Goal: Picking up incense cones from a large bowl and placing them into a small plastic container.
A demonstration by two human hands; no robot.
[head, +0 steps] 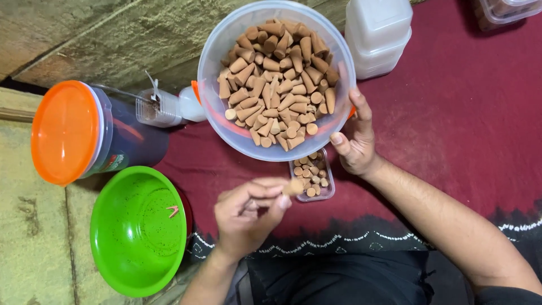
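Note:
A clear plastic bowl (226, 121) filled with several tan cone-shaped pieces (279, 79) is held tilted above a dark red cloth. My right hand (357, 141) grips the bowl's right rim with thumb and fingers. Below the bowl sits a small clear rectangular box (327, 192) packed with cones standing on end. My left hand (248, 212) pinches one tan cone (293, 186) between thumb and fingers, just left of the small box.
A green plastic bowl (138, 231) lies at the lower left. An orange-lidded dark container (68, 133) lies on its side beside it. Stacked white plastic boxes (377, 34) stand at the back right. A small clear box (155, 107) and white bottle (192, 104) lie left of the big bowl.

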